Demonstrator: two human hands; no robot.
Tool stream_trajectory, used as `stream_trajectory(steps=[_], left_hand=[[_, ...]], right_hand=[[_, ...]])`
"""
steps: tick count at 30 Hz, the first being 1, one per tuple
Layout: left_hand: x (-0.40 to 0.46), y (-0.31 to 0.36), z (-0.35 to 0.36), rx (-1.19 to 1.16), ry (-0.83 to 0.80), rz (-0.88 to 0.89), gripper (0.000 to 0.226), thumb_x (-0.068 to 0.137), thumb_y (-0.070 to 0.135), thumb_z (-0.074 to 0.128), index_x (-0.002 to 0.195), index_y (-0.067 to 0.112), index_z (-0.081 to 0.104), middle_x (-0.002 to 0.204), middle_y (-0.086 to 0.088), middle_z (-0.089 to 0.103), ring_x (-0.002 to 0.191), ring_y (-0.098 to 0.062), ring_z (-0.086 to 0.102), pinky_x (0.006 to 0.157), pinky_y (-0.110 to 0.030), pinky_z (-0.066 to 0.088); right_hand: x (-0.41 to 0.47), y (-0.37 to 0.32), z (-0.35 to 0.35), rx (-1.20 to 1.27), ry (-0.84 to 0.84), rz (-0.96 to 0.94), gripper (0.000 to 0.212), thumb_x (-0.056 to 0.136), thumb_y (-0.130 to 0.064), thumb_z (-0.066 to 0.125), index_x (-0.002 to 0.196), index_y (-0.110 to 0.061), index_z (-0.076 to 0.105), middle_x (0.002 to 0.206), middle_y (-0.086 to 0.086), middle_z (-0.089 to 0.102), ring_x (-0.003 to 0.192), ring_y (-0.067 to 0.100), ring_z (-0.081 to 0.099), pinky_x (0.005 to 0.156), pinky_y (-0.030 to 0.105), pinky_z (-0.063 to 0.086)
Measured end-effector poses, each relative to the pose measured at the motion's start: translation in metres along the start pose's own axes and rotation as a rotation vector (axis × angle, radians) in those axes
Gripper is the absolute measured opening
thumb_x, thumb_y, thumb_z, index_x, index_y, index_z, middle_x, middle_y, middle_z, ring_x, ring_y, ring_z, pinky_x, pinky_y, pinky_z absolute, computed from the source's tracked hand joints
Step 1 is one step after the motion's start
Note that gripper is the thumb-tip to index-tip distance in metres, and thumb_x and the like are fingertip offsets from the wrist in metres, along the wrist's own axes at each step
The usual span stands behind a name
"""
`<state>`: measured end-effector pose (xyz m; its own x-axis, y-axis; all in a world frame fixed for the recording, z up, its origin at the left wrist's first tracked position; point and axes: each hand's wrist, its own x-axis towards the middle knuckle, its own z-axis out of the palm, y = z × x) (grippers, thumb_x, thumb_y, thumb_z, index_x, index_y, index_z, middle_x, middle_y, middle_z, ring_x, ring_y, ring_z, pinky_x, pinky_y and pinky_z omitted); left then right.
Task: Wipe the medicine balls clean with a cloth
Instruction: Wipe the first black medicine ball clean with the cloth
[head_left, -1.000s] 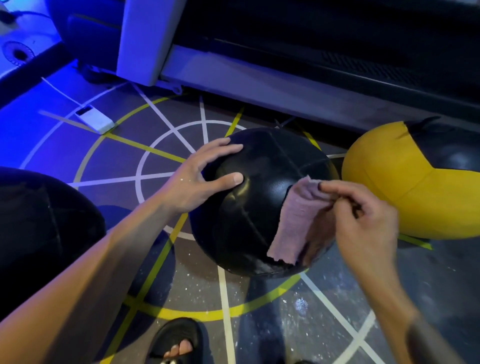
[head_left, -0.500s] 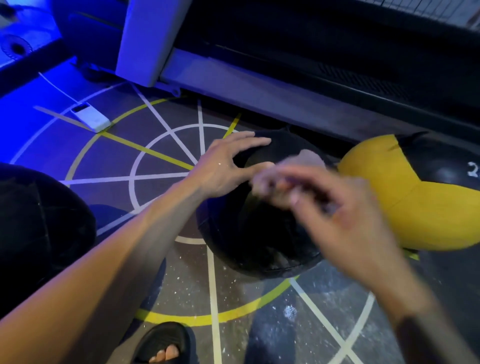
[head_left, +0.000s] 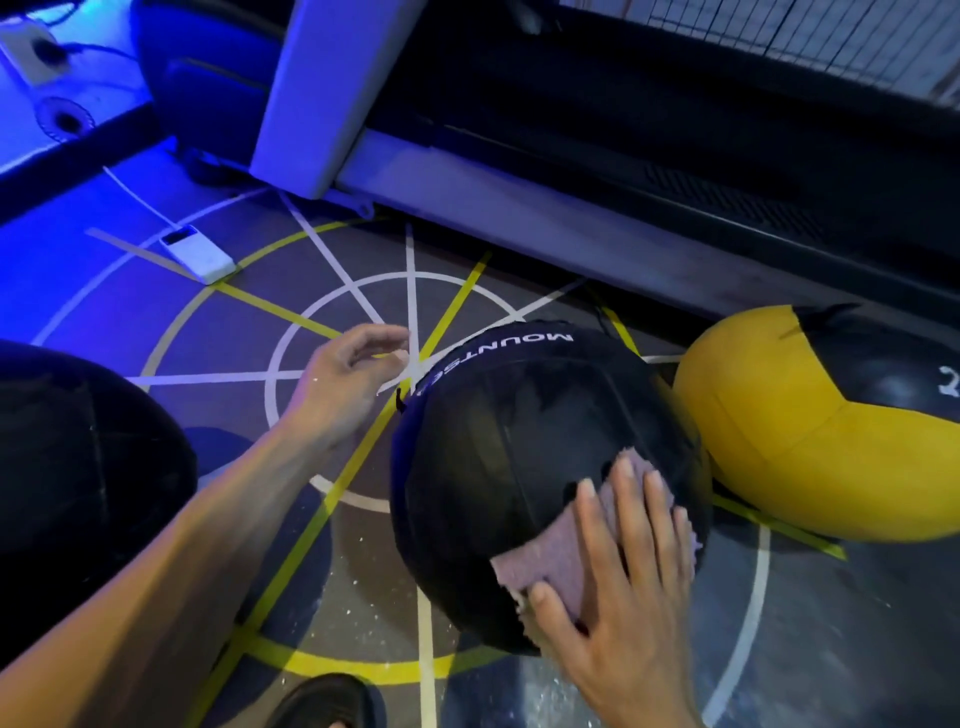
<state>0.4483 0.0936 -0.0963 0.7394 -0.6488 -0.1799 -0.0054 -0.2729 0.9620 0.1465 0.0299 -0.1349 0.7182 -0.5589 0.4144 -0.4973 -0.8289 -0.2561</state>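
Mid-wipe on the black medicine ball (head_left: 519, 452), which sits on the gym floor (head_left: 831, 623) over the painted circle-and-spoke markings.

Right hand (head_left: 623, 566): fingers straight and spread, palm pressing the pinkish cloth (head_left: 550, 561) flat onto the near lower-right face of the ball. Not pinching it, just pressing it down.

Left hand (head_left: 348, 379): off the ball, hovering just beside its upper-left edge, fingers loosely curled, holding nothing. So nothing is bracing the ball at this moment.

Progress, my read:
- Black ball: in progress. The cloth covers only a small patch of the near side. Top panels look dull and streaky, but I can't tell wiped from unwiped in this light. Far side and underside are hidden, so status unknown.
- Yellow-and-black medicine ball (head_left: 810, 431): just right of the black one, close or touching, can't tell which. No hand or cloth on it. Likely still to do.
- Dark rounded shape (head_left: 78, 467) at the left edge: could be a third ball, too dark to say.

Left to do, probably: finish around the black ball (needs a roll to reach the underside), then the yellow one, then whatever is on the left.

Risk: a one-handed push could roll the ball toward the yellow one.
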Motion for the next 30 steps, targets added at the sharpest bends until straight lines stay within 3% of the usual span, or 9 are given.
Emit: stream_trajectory(steps=[3,7,10,13,17,23,27,29,30], left_hand=[[0.007,-0.014,0.002,0.034,-0.076,-0.13,0.033,0.1,0.03,0.066,0.132,0.024,0.064,0.124,0.008,0.066,0.113,-0.008,0.061,0.087,-0.025,0.046],[0.016,-0.025,0.014,0.067,-0.329,-0.131,0.033,0.1,0.036,0.062,0.133,0.035,0.062,0.121,0.016,0.067,0.116,-0.01,0.064,0.099,-0.033,0.053],[0.024,-0.036,0.01,0.051,-0.417,-0.076,0.032,0.099,0.034,0.063,0.13,0.038,0.066,0.123,0.018,0.069,0.12,-0.007,0.062,0.103,-0.03,0.052],[0.019,-0.052,0.004,-0.071,-0.492,-0.078,0.044,0.096,0.018,0.065,0.139,0.026,0.061,0.129,0.015,0.068,0.124,-0.009,0.06,0.105,-0.029,0.051],[0.018,-0.064,0.012,0.07,-0.337,0.052,0.043,0.088,0.017,0.074,0.13,0.022,0.068,0.127,0.006,0.071,0.116,-0.014,0.066,0.101,-0.031,0.055],[0.033,-0.052,0.037,0.077,-0.128,0.11,0.023,0.095,0.002,0.068,0.095,0.023,0.077,0.095,-0.003,0.076,0.092,-0.027,0.072,0.078,-0.025,0.059],[0.02,-0.041,0.037,0.157,-0.059,0.21,0.023,0.097,0.005,0.067,0.094,0.025,0.077,0.092,0.004,0.074,0.087,-0.016,0.07,0.081,-0.035,0.062],[0.011,-0.021,0.034,0.14,-0.037,0.317,0.022,0.097,0.003,0.067,0.096,0.022,0.078,0.092,0.004,0.073,0.088,-0.014,0.069,0.083,-0.034,0.061],[0.007,-0.007,0.034,0.155,-0.039,0.392,0.021,0.097,0.003,0.067,0.098,0.02,0.078,0.094,0.005,0.073,0.089,-0.012,0.068,0.083,-0.031,0.059]], right_hand=[[-0.013,0.01,0.004,0.034,0.067,0.02,0.076,0.097,-0.065,0.035,0.161,-0.024,0.025,0.17,0.008,0.018,0.155,0.035,0.02,0.125,0.054,0.015],[-0.02,0.021,0.003,0.044,0.092,0.007,0.076,0.1,-0.065,0.03,0.162,-0.023,0.021,0.17,0.011,0.019,0.155,0.037,0.019,0.125,0.055,0.015],[-0.017,0.032,-0.002,0.088,0.096,0.023,0.073,0.102,-0.062,0.028,0.163,-0.022,0.018,0.169,0.013,0.018,0.155,0.039,0.018,0.125,0.057,0.014],[-0.009,0.047,-0.009,0.157,0.084,0.051,0.071,0.105,-0.057,0.024,0.163,-0.017,0.016,0.169,0.017,0.017,0.156,0.04,0.014,0.124,0.06,0.013],[0.005,0.061,-0.014,0.22,0.098,0.108,0.069,0.108,-0.05,0.02,0.16,-0.003,0.019,0.169,0.017,0.016,0.157,0.039,0.012,0.126,0.055,0.01],[0.018,0.076,-0.016,0.28,0.09,0.193,0.063,0.11,-0.043,0.015,0.16,-0.006,0.02,0.171,0.007,0.014,0.158,0.03,0.007,0.127,0.051,0.006],[0.031,0.079,-0.021,0.428,0.144,0.299,0.05,0.109,-0.028,0.023,0.158,-0.031,0.025,0.17,-0.003,0.021,0.158,0.016,0.013,0.127,0.035,0.014],[0.04,0.095,-0.013,0.636,0.167,0.459,0.044,0.109,-0.039,0.029,0.152,-0.05,0.034,0.161,-0.011,0.037,0.149,0.008,0.031,0.119,0.029,0.028],[0.046,0.101,-0.009,0.742,0.156,0.578,0.043,0.107,-0.054,0.034,0.148,-0.05,0.041,0.146,-0.015,0.048,0.135,0.005,0.045,0.11,0.03,0.035]])
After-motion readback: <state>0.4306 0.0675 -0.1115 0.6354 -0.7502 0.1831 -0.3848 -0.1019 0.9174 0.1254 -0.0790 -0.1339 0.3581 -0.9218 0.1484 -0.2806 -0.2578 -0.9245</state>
